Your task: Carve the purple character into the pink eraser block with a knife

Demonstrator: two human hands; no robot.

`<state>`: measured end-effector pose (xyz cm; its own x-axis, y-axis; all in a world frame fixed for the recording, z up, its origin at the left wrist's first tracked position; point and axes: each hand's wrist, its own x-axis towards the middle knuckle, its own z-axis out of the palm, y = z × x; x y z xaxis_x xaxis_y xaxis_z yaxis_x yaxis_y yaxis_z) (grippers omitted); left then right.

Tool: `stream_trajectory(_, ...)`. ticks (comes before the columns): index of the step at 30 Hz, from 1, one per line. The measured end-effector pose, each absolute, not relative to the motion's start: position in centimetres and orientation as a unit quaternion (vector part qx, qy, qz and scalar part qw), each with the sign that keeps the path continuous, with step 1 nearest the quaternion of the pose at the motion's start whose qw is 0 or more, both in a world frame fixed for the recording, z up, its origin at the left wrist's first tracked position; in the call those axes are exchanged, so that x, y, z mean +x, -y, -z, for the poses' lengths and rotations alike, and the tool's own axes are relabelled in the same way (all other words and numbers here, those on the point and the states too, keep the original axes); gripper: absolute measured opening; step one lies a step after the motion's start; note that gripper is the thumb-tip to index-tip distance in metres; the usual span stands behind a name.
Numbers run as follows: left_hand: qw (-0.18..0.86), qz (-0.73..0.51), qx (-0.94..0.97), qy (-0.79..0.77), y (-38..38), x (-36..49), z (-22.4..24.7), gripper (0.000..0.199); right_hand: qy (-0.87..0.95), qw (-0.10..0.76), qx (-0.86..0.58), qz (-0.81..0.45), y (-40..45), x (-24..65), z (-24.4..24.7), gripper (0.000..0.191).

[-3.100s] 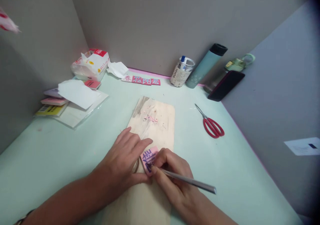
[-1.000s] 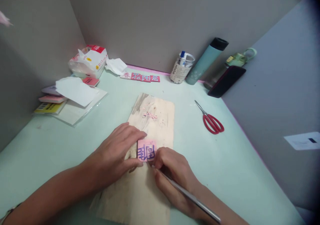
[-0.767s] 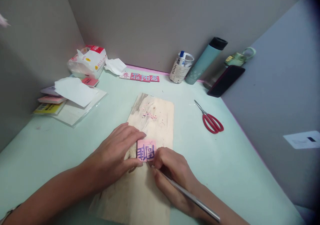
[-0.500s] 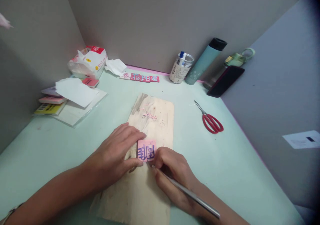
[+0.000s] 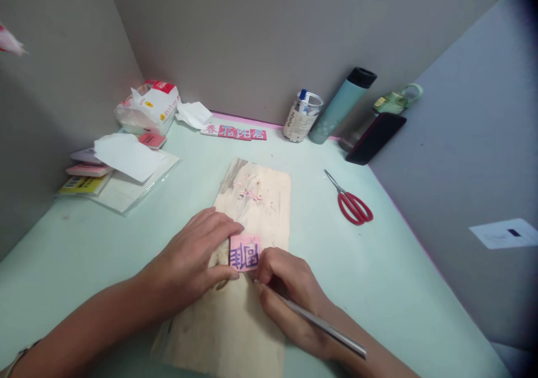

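Pink block (image 5: 245, 253): lying on the wooden board (image 5: 247, 333), purple strokes face up, between the two hands.
Left hand (image 5: 199, 252): at the block's nine o'clock; its grip steadies the block, forefinger at the eleven o'clock corner, thumb near seven.
Right hand (image 5: 290, 294): at four o'clock, its grip pinching a silver-shafted tool (image 5: 328, 327) like a pen, the shaft trailing off toward four o'clock.
Tool's tip: too small and shaded to make out, somewhere near the block's five o'clock corner; whether it touches cannot be told.
Slip risk: if the tip is sharp, a push toward eight o'clock that skids off the edge could catch the left thumb, which sits close by.
Block risk: the steadying hold is mainly on the nine o'clock side, so an uneven push could twist the block.
Stroke risk: the right fingers crowd the three o'clock edge, so a stray move could mar the purple lines.
Pink crumbs (image 5: 252, 195): at twelve o'clock on the board; any drifting under the block could make it rock.
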<state>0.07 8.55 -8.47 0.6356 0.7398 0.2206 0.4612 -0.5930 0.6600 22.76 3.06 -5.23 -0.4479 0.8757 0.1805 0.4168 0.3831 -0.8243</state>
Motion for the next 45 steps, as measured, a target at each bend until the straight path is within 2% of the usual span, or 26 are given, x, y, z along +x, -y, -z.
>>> stream_trajectory(5, 0.286, -0.24, 0.859, -0.349, -8.6, -0.1, 8.6, 0.047, 0.768, 0.314, -0.418, -0.369, -3.2, 22.7, 5.4, 0.015)
stream_trajectory(12, 0.316, -0.259, 0.838, -0.362, -8.7, -0.2, 8.7, 0.042, 0.711, 0.324, -0.441, -0.442, -3.3, 22.9, 5.7, 0.014)
stream_trajectory(15, 0.399, -0.284, 0.772, -0.405, -8.3, 0.2, 8.4, 0.044, 0.66, 0.357, -0.452, -0.482, -3.3, 23.0, 5.9, 0.014)
stream_trajectory(20, 0.617, -0.344, 0.566, -0.424, -7.5, 1.4, 7.5, 0.04, 0.583, 0.418, -0.454, -0.529, -3.2, 22.9, 5.6, 0.014)
stream_trajectory(25, 0.72, -0.348, 0.428, -0.421, -6.9, 2.2, 7.0, 0.06, 0.563, 0.437, -0.451, -0.537, -2.8, 23.2, 5.3, 0.015)
stream_trajectory(30, 0.742, -0.341, 0.406, -0.411, -7.1, 2.1, 7.2, 0.083, 0.563, 0.449, -0.444, -0.534, -2.7, 23.1, 4.9, 0.019)
stream_trajectory(38, 0.693, -0.311, 0.526, -0.384, -7.8, 1.4, 7.7, 0.065, 0.573, 0.444, -0.439, -0.531, -2.6, 22.9, 4.4, 0.02)
stream_trajectory(45, 0.627, -0.279, 0.608, -0.399, -7.9, 1.0, 7.3, 0.071, 0.58, 0.425, -0.439, -0.539, -2.5, 22.8, 4.0, 0.019)
